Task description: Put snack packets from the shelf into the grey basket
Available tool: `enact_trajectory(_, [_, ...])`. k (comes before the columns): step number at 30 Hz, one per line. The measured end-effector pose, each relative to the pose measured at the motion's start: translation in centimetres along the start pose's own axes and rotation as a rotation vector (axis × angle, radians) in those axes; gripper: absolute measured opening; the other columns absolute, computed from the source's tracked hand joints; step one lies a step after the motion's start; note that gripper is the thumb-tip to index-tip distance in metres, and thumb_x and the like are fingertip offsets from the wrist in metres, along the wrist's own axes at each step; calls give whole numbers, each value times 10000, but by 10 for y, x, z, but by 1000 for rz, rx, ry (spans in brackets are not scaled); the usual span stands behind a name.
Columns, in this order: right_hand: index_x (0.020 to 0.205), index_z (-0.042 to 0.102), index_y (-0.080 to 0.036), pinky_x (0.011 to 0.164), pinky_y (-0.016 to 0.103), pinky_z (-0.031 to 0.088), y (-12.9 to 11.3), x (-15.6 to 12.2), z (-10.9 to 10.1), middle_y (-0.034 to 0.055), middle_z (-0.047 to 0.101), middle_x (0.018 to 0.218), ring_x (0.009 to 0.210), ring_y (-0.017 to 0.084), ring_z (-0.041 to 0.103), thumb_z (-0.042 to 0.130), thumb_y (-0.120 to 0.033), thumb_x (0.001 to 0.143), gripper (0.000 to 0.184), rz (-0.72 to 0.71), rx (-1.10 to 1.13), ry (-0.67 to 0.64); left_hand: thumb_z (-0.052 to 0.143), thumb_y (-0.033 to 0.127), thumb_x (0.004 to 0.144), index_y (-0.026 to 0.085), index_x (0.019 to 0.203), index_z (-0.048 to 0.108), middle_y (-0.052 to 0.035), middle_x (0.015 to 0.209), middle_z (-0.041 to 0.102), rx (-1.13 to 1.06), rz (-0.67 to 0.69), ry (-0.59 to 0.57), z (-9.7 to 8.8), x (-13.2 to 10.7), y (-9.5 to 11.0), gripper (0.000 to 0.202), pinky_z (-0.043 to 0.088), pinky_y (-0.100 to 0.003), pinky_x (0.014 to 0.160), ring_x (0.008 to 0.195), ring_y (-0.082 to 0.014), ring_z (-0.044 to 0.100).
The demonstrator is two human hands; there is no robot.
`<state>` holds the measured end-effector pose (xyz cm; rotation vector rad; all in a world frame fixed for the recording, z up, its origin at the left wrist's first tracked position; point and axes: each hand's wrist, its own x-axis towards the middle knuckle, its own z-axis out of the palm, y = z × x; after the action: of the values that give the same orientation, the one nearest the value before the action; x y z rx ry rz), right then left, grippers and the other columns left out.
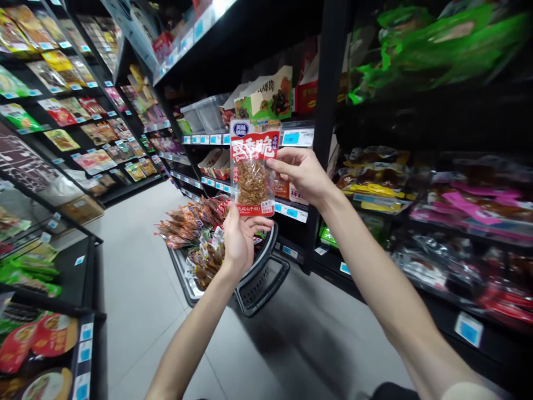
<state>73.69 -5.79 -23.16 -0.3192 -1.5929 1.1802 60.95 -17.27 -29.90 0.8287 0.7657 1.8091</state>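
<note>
I hold a red and clear snack packet [253,169] upright in front of the shelves. My right hand [302,173] pinches its right edge, thumb and fingers closed on it. My left hand [239,236] supports the packet's bottom edge from below, fingers curled around it. Brown snack pieces show through the packet's clear window. Under my hands a black shopping basket [262,278] stands on the floor, piled with several snack packets [195,233].
Dark shelves of packaged snacks [437,194] run along the right, with blue price tags [291,212]. More snack shelves [62,111] line the left side and the aisle's far end. Grey floor [137,266] stretches between them.
</note>
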Motion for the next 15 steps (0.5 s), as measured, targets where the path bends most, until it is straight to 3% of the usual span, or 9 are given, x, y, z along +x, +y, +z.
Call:
enact_trajectory(8, [736, 695, -187, 514, 243, 403, -2, -1, 2, -21, 595, 668, 573, 78, 501, 920, -445, 661, 350, 54, 10, 8, 635, 549, 922, 186, 1069, 534, -43, 885, 724, -26, -5, 47, -3, 0, -1, 404, 542, -236, 555, 594, -146, 698])
enact_trajectory(15, [719, 698, -183, 512, 248, 397, -4, -2, 4, -22, 595, 660, 546, 73, 475, 926, -453, 646, 361, 68, -6, 17, 668, 523, 911, 191, 1078, 534, 9, 752, 676, -15, 11, 67, -6, 0, -2, 395, 540, -225, 557, 590, -149, 699])
